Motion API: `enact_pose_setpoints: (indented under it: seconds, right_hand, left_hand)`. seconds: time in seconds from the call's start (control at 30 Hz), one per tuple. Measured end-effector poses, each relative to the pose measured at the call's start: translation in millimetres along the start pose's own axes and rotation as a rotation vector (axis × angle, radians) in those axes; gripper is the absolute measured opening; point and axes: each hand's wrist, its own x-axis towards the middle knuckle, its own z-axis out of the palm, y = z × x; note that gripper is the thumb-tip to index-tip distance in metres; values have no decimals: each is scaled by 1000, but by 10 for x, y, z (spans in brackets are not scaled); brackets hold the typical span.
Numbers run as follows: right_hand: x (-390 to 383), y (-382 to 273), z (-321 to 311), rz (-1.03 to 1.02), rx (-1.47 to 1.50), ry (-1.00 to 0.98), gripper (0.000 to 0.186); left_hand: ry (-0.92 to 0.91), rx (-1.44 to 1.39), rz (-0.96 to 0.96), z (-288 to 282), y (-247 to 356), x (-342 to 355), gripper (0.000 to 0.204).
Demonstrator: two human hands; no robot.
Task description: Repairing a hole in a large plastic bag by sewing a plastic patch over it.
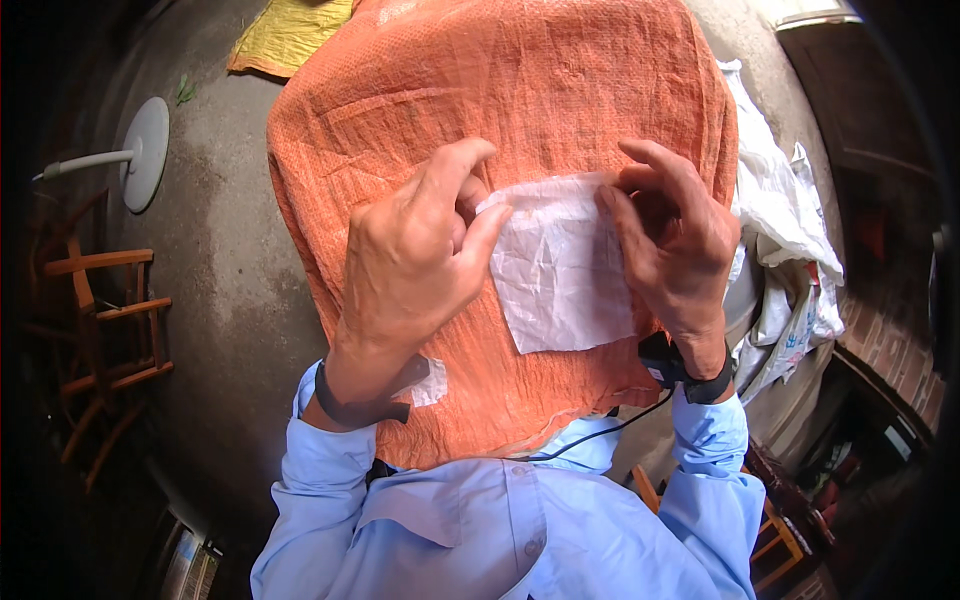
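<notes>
As the head view looks down, I have a creased white sheet (560, 290) between my hands, over the orange cloth (390, 135), right of its middle and nearer its near edge than its far one. My left hand (410, 240) is half curled, its thumb across the sheet's upper left corner, lightly pinching it, its index finger lifted clear. My right hand (685, 235) is bent likewise, its thumb at the upper right corner and its index finger well apart from it; I cannot tell how firmly its folded fingers grip the sheet. A small white scrap (432, 382) lies beside my left wristband (350, 408), toward the cloth's near left corner. Past the cloth's left edge stand a wooden chair (100, 261) and a round white stand (150, 155); a yellow sack (290, 38) lies by its far left corner, and white sacks (770, 215) lie along its right edge.
</notes>
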Motion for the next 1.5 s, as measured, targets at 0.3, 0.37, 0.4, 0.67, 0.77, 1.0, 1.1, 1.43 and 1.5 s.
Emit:
enact_pose_setpoints:
  seconds: [0.3, 0.37, 0.4, 0.67, 0.77, 1.0, 1.1, 1.43, 1.5]
  right_hand:
    - [-143, 38, -198, -157, 70, -112, 39]
    - [-117, 35, -209, -153, 79, -136, 37]
    - [-105, 34, -213, -151, 83, -148, 36]
    - [-53, -24, -292, -133, 121, -219, 26]
    - [-130, -49, -450, -143, 226, -317, 27]
    - [-275, -96, -549, -116, 408, -476, 22]
    - [-260, -114, -540, -104, 446, -478, 17]
    - [51, -148, -283, 218, 242, -301, 7]
    - [75, -109, -182, 180, 191, -242, 10]
  left_hand:
    - [-116, -92, 59, -120, -21, -178, 24]
    - [-126, -86, 51, -125, -9, -177, 24]
    - [-125, -82, 43, -127, -2, -169, 24]
    - [-164, -114, 161, -208, -2, -111, 21]
    - [-304, -215, 276, -287, 12, -187, 20]
    - [-550, -240, 271, -395, 60, -321, 20]
    - [-575, -242, 290, -428, 85, -286, 20]
    - [-227, -207, -127, -311, 66, 48, 6]
    - [-160, -169, -102, -249, 26, 64, 9]
